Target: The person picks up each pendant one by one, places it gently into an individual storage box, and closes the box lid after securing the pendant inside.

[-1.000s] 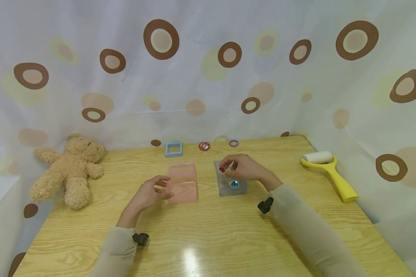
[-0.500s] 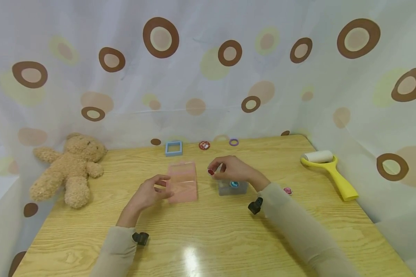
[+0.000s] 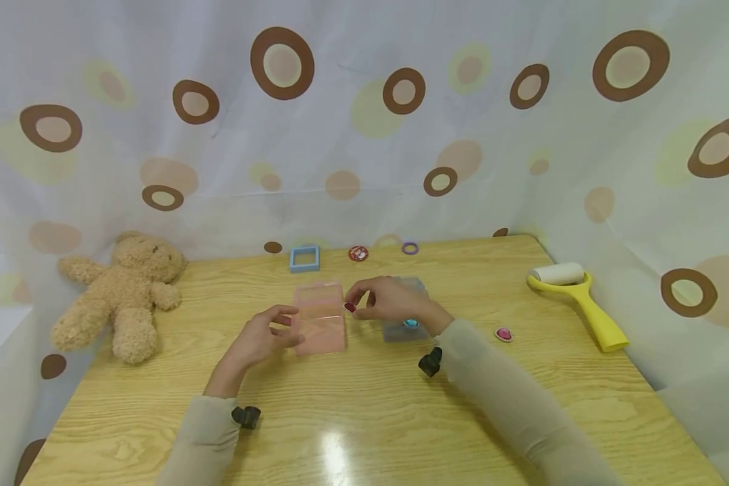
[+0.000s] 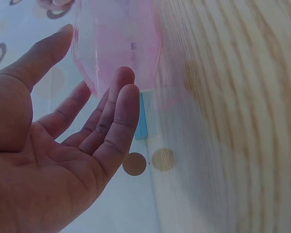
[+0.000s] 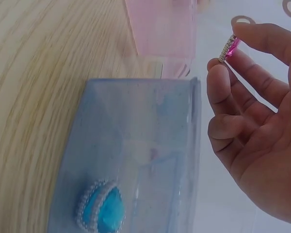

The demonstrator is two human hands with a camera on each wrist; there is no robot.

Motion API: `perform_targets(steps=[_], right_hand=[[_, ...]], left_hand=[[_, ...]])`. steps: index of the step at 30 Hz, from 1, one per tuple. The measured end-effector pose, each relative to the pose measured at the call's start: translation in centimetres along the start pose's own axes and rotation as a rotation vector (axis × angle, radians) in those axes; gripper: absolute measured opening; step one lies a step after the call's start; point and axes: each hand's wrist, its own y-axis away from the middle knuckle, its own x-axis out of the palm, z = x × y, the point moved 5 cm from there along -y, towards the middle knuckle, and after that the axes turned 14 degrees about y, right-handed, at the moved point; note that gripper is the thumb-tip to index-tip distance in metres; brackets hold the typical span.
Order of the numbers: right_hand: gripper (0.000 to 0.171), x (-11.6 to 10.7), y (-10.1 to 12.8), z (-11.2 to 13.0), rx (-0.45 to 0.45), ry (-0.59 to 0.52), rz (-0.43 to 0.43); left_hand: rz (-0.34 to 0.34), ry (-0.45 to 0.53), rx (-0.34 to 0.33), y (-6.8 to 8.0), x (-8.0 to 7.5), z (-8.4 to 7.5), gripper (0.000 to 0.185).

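Observation:
My right hand pinches a pinkish-red gem with a beaded rim between thumb and index finger. In the right wrist view this gem is turned edge-on, its other fingers loosely bent. The pair is right beside the right edge of a pink see-through box. My left hand is at that box's left side, fingers spread and relaxed, fingertips right at its edge. Under my right hand stands a bluish see-through box, partly hidden in the head view. A blue beaded-rim gem shows at its near end.
A pink gem lies right of the bluish box. Along the back are a blue square frame, a red round badge and a purple ring. A teddy bear lies left, a yellow-handled lint roller right.
My right hand has carried the pinkish-red gem left, from over the bluish box to the pink box's edge. The pink gem on the table came out from behind my right sleeve. My left hand stays put.

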Motion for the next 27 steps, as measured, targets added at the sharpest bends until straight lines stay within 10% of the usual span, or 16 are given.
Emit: perform_targets(steps=[27], right_hand=[[0.021, 3.2, -2.9, 3.3, -0.086, 0.086, 0.068]], left_hand=[[-0.002, 0.011, -0.014, 0.0, 0.0, 0.1, 0.061]])
